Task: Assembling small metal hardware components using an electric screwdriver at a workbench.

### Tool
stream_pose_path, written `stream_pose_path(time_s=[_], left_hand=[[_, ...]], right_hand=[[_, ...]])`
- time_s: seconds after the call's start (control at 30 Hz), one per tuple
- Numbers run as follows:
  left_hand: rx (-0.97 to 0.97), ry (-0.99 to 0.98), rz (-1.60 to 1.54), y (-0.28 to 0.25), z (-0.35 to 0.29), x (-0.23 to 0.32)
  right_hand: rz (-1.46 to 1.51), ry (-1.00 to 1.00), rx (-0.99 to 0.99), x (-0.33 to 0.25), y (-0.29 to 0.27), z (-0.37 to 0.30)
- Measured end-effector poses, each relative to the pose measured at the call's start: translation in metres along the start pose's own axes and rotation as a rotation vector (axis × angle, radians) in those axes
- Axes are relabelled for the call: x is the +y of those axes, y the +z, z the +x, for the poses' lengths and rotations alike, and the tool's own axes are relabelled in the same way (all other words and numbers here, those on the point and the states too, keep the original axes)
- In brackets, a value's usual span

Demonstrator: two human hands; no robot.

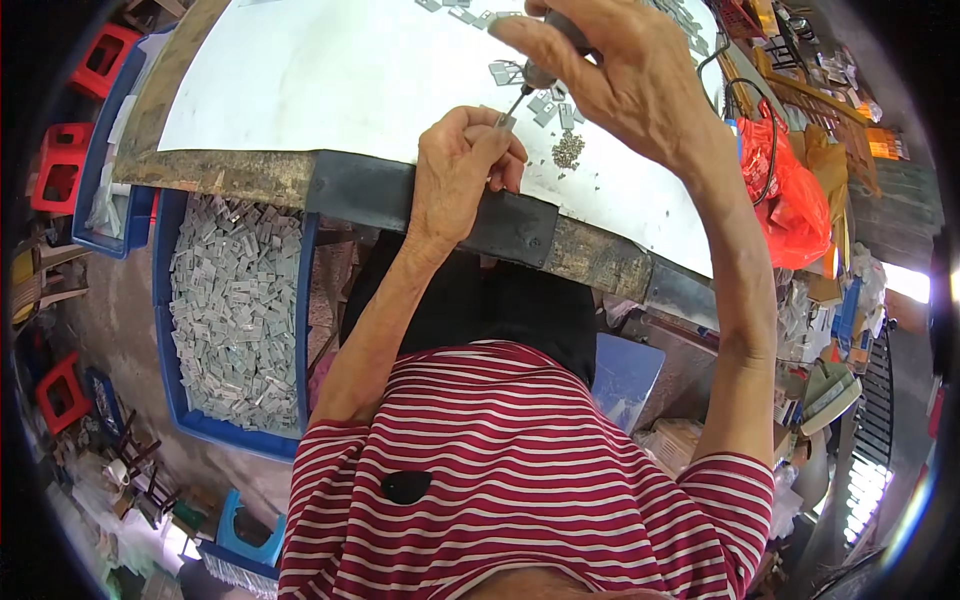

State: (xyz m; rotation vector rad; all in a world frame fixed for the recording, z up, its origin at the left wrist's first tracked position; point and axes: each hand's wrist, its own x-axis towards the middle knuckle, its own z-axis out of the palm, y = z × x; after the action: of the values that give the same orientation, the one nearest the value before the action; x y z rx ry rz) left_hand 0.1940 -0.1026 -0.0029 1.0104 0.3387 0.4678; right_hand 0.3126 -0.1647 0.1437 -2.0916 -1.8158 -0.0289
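Note:
My right hand (640, 85) is wrapped round an electric screwdriver (541, 78) with a dark body, whose thin bit slants down to my left hand (455, 170). Between the thumb and fingers of that left hand a small grey metal piece (506, 122) is pinched, just past the table's near edge. The bit's tip meets the piece or lies very close to it; fingers hide the exact contact. Beside them on the white sheet (300, 90) lie a little heap of tiny screws (568, 149) and several flat grey pieces (546, 107).
A blue bin (164, 320) full of small grey pieces stands left of my legs, below the table. Dark padding (365, 185) covers part of the table edge. A red plastic bag (800, 215) and a black cable (738, 90) are at the right. Red stools (62, 170) stand far left.

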Motion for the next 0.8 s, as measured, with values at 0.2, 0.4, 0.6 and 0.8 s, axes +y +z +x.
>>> stream_pose_path(time_s=[0.2, 0.4, 0.6, 0.8], left_hand=[[-0.02, -0.006, 0.009, 0.003, 0.002, 0.002], [0.011, 0.017, 0.014, -0.001, -0.001, 0.001], [-0.015, -0.003, 0.031, 0.004, 0.001, 0.003], [-0.004, 0.007, 0.042, 0.003, 0.0, 0.004]], right_hand=[[0.372, -0.329, -0.01, 0.025, -0.002, 0.003], [-0.238, 0.33, -0.348, -0.026, -0.011, 0.009], [0.465, -0.02, -0.129, 0.002, -0.016, -0.014], [-0.18, 0.148, -0.087, -0.014, -0.004, -0.013]])
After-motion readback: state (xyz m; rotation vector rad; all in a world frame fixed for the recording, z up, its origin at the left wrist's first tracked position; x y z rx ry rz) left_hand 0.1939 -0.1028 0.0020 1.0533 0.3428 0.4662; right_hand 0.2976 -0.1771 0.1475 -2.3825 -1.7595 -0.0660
